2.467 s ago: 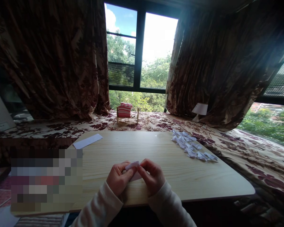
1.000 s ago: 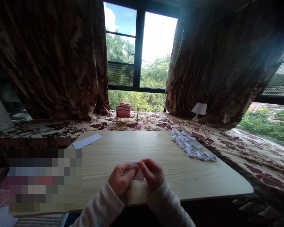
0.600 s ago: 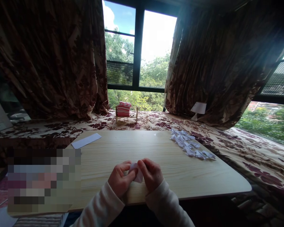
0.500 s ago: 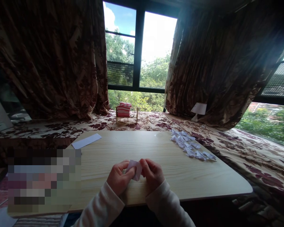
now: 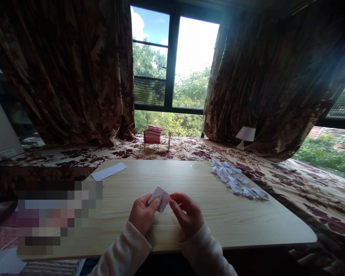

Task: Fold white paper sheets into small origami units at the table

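A small folded piece of white paper (image 5: pixel 164 199) is held up over the near part of the wooden table (image 5: pixel 126 226). My left hand (image 5: pixel 142 215) grips it, thumb lying across its face and fingers behind it. At the paper's right corner, the thumb and forefinger of my right hand (image 5: pixel 189 215) pinch the edge; the other fingers are curled in. Several folded white paper pieces (image 5: pixel 232 179) with pointed tips lie grouped along the table's right side. A flat white paper strip (image 5: pixel 109 171) rests at the far left of the tabletop.
Beyond the table, a flowered cloth covers a ledge (image 5: pixel 186 147). On it stand a small rack holding pink-and-white folded cloths (image 5: pixel 153 134) and a white lamp (image 5: pixel 245 134). A blurred-out patch (image 5: pixel 60 218) hides the table's left end. Dark curtains (image 5: pixel 60 76) flank the window.
The folded paper has turned in my hands and now sits higher, showing a broader face. My right hand has drawn slightly right, to the paper's corner. The view has shifted a little.
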Demonstrator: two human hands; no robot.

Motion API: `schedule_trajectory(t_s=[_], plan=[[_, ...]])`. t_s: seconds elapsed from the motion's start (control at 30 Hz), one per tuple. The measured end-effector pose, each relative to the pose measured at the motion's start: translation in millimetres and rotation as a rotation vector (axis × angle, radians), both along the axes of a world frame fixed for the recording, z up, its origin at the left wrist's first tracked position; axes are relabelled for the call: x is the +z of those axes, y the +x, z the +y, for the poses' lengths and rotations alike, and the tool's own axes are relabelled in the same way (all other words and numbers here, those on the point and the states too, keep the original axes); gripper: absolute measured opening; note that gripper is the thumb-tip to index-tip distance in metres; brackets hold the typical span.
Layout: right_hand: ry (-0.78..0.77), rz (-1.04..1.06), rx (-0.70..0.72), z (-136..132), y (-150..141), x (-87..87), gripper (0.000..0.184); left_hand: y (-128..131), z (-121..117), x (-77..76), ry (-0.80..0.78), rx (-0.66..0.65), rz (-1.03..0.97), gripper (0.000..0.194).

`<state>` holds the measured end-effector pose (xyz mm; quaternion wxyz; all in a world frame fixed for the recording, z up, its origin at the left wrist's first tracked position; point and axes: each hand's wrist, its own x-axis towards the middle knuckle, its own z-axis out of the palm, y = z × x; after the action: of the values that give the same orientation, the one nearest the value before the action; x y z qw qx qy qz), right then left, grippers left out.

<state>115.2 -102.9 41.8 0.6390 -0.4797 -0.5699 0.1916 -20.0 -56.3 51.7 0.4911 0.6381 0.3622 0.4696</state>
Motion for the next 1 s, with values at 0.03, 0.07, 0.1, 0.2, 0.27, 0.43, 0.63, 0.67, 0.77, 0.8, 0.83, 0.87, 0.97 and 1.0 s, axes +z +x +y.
schedule_trajectory(t_s=[0.03,0.07,0.1,0.2,0.27,0.43,0.63,0.67,0.77,0.8,0.83,0.87,0.97,1.0], plan=[[0.001,-0.018,0.003,0.2,-1.0,0.2,0.011,0.1,-0.7,0.8,-0.005,-0.004,-0.005,0.028],[0.001,-0.023,0.004,0.6,-1.9,-0.1,0.011,0.2,-1.5,1.8,-0.010,-0.009,-0.009,0.028],[0.003,-0.021,0.004,1.2,-2.5,-0.7,0.011,0.5,-2.4,2.8,-0.013,-0.013,-0.014,0.028],[0.009,-0.013,0.001,2.8,-3.4,-2.8,0.008,1.3,-4.9,5.5,-0.022,-0.030,-0.027,0.029],[0.007,-0.017,-0.008,3.2,-3.6,-3.4,0.004,1.6,-6.2,6.7,-0.025,-0.045,-0.033,0.029],[-0.011,-0.004,-0.018,2.7,-3.1,-3.4,0.007,1.4,-7.4,8.1,-0.016,-0.084,-0.037,0.031],[-0.016,-0.037,-0.024,2.4,-3.2,-2.9,0.009,2.4,-6.6,6.7,0.007,-0.081,-0.008,0.022],[-0.011,-0.054,-0.037,2.0,-3.8,-2.0,0.008,2.4,-6.5,6.3,0.011,-0.076,-0.004,0.021],[0.022,-0.127,-0.095,0.5,-5.5,0.8,0.006,2.0,-6.5,5.6,0.022,-0.071,0.006,0.018],[0.034,-0.155,-0.110,0.1,-6.0,1.4,0.005,1.8,-6.6,5.5,0.024,-0.071,0.010,0.017],[0.045,-0.178,-0.119,-0.3,-6.2,1.7,0.005,1.7,-6.7,5.5,0.026,-0.072,0.013,0.017],[0.052,-0.195,-0.126,-0.5,-6.4,1.7,0.005,1.6,-6.8,5.5,0.027,-0.072,0.016,0.017],[0.058,-0.222,-0.133,-0.2,-5.9,0.8,0.006,1.6,-7.1,5.7,0.032,-0.068,0.024,0.016],[0.059,-0.228,-0.135,0.0,-5.7,0.4,0.007,1.7,-7.2,5.8,0.035,-0.067,0.027,0.016]])
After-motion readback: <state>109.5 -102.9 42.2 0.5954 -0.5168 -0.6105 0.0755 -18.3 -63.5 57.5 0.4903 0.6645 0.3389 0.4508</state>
